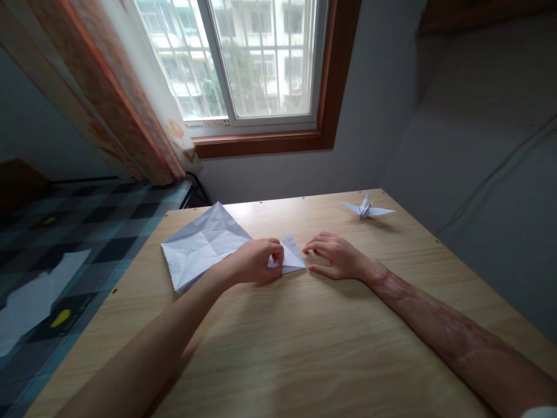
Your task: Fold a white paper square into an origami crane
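A small folded white paper piece [292, 256] lies on the wooden table [304, 348]. My left hand [255, 261] is closed, its fingers pinching the left side of that folded piece. My right hand [335, 255] rests on the table just right of the paper, fingers stretched out and slightly apart, fingertips close to its right edge and holding nothing. A larger creased white sheet [202, 244] lies behind and to the left of my left hand.
A finished white paper crane [366, 209] stands at the table's far right. A window [252, 58] with a curtain [126, 98] is behind the table. To the left is a checkered bed cover [78, 232] with white paper [30, 302] on it.
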